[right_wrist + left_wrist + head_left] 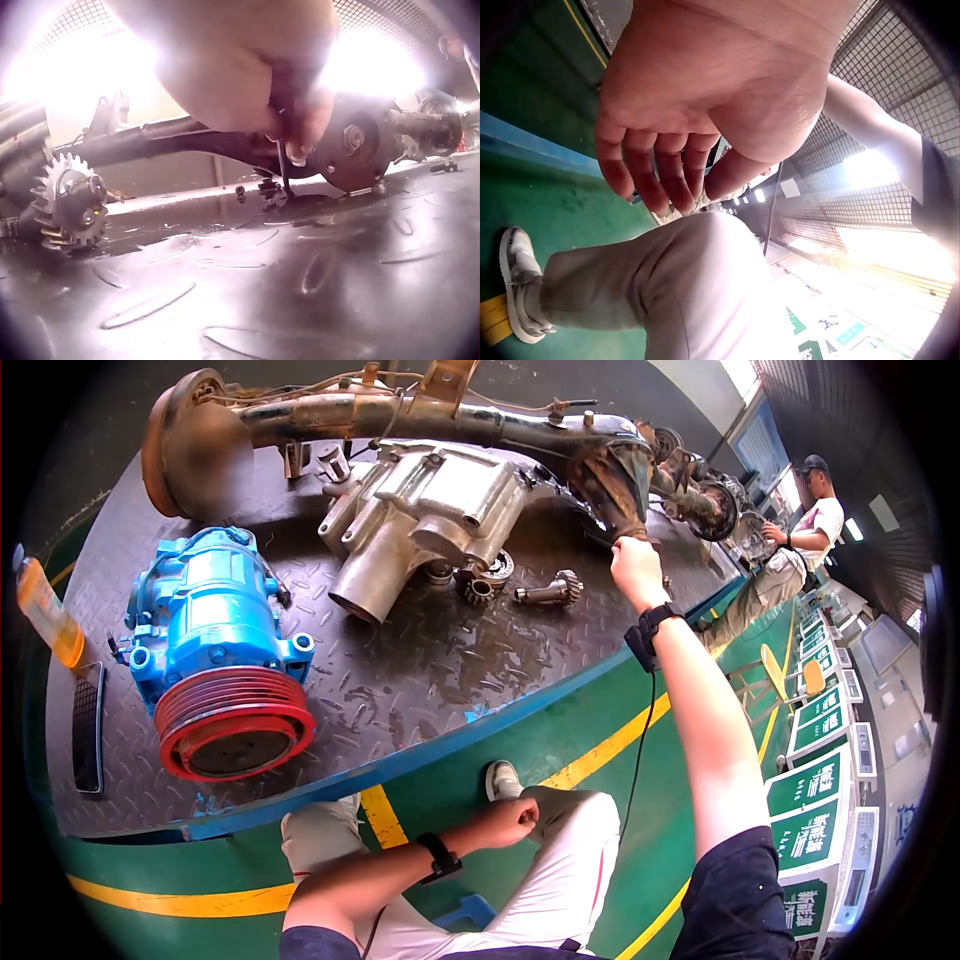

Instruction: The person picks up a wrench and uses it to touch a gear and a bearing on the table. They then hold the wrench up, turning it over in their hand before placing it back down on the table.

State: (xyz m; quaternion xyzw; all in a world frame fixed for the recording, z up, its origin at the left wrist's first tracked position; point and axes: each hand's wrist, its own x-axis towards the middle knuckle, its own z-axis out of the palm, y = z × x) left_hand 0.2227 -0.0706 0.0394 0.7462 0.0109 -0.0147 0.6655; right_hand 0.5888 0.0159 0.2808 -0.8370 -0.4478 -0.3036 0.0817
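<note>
Rod [284, 169], thin, dk, approx upright

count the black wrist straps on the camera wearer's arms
2: the left strap sits just behind the left hand, and the right strap just behind the right hand, by the rusty axle. No third shows.

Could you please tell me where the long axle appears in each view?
Head: the axle stretches across the top, beyond the person's right hand.
Left wrist: I cannot make it out.
Right wrist: it crosses the middle, partly hidden by that hand.
Shared landmark: that hand, in the head and right wrist views.
</note>
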